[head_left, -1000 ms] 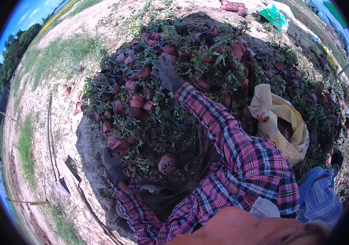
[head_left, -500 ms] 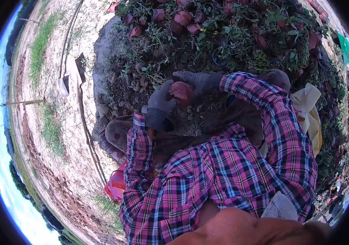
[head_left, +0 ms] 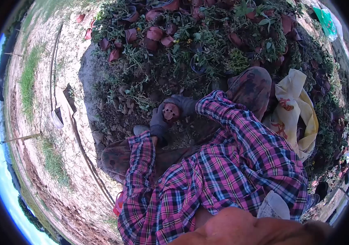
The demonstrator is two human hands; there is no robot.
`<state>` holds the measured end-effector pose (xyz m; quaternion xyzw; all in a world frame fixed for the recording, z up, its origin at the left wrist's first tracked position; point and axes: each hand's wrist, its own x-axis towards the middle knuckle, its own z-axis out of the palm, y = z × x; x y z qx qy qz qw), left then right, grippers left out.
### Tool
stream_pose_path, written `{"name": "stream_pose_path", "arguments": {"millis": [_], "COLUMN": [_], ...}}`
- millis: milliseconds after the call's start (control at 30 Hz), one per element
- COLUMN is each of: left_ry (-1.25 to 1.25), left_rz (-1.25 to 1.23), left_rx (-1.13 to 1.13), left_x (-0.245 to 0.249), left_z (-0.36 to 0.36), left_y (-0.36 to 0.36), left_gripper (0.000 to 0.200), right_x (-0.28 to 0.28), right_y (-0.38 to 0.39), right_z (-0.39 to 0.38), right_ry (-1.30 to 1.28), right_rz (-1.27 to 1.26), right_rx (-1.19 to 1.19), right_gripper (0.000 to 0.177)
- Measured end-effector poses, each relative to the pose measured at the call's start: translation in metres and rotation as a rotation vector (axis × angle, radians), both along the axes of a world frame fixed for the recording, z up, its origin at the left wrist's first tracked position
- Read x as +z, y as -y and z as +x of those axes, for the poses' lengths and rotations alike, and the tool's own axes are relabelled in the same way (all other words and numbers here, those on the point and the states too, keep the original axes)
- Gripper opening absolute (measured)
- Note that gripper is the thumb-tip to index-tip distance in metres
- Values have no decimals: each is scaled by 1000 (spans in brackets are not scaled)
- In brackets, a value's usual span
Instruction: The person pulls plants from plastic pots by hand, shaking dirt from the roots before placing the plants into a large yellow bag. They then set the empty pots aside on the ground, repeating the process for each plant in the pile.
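A small reddish-brown nursery pot (head_left: pixel 170 112) is held low over the dark soil, its base with drainage holes facing up toward me. My left hand (head_left: pixel 158 121), in a grey glove, is closed around the pot's left side. My right hand (head_left: pixel 186 105), also gloved in grey, grips it from the upper right. Fingers on the far side of the pot are partly hidden. Clods of loose soil (head_left: pixel 119 108) and uprooted green weeds (head_left: pixel 137 96) lie just beyond my hands.
Beyond the soil is a heap of weeds mixed with several reddish pots (head_left: pixel 154 33). A yellowish-white sack (head_left: pixel 295 110) lies by my right knee. On the left, a dark hose (head_left: pixel 80 143) runs along dry cracked ground. A green bag (head_left: pixel 324 23) is at far right.
The pot has turned so its holed base now faces me. My right hand, stretched out before, has closed in on it. The view has shifted, showing more of the sack.
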<state>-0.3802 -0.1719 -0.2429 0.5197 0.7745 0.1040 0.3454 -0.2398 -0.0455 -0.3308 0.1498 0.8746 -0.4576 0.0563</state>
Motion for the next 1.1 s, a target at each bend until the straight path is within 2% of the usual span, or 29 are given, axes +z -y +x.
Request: {"name": "stream_pose_path", "arguments": {"millis": [33,100,167,200,267,300,367,400,433,467,500,533,600,667,800,833,900,933,967,1000,1033,1100], "left_ry": [-25,-52,-52,-45,-3,31,23,24,55,-14,-38,-105,-241,-65,261,123,64,37,184,237,287,465], "left_rz": [-14,-76,-106,-98,-19,-58,-9,-8,-10,-207,-275,-188,5,44,241,237,389,459,448,395,348,250], "left_rx": [-1,-3,11,11,-13,30,-57,-85,-220,-279,-387,-335,-232,-29,286,246,136,87,126,179,227,369], "left_x": [-6,-9,-23,-43,-54,-56,-48,-45,-37,-14,4,23,63,108,111,100,114,119,110,103,99,91], "left_z": [-1,0,-3,-7,-7,-9,-17,-20,-29,-34,-43,-45,-49,-50,-69,-77,-61,-53,-54,-54,-55,-57], "left_y": [-5,-9,-17,-20,-18,-17,-20,-15,-18,-29,-35,-39,-48,-56,-61,-64,-79,-82,-82,-79,-77,-82], "left_gripper": [85,81,78,78,84,90,91,92,85,79,76,75,74,67,55,52,49,47,43,41,40,35], "right_x": [13,36,29,13,11,12,20,17,16,32,33,59,22,28,29,31,20,-15,-61,-25,15,55], "right_y": [4,1,6,4,7,-2,-26,-47,-69,-87,-100,-111,-130,-125,-129,-128,-134,-146,-162,-156,-149,-155], "right_z": [1,4,5,3,6,4,-9,-15,-21,-17,-10,6,15,40,40,37,32,27,23,15,16,7], "right_ry": [146,229,240,251,251,296,363,352,336,344,258,260,485,490,628,652,680,708,727,734,623,523], "right_rz": [10,-28,111,214,169,113,-26,-49,-83,-176,-93,-65,162,283,397,416,502,741,977,1205,1006,433], "right_rx": [-35,-57,-136,-81,-160,-77,133,169,205,-26,-287,-412,-420,-581,-537,-529,-460,-318,-158,14,-264,-351], "right_gripper": [112,108,106,107,106,102,96,88,80,60,44,36,32,31,30,29,29,29,29,30,28,28]}}
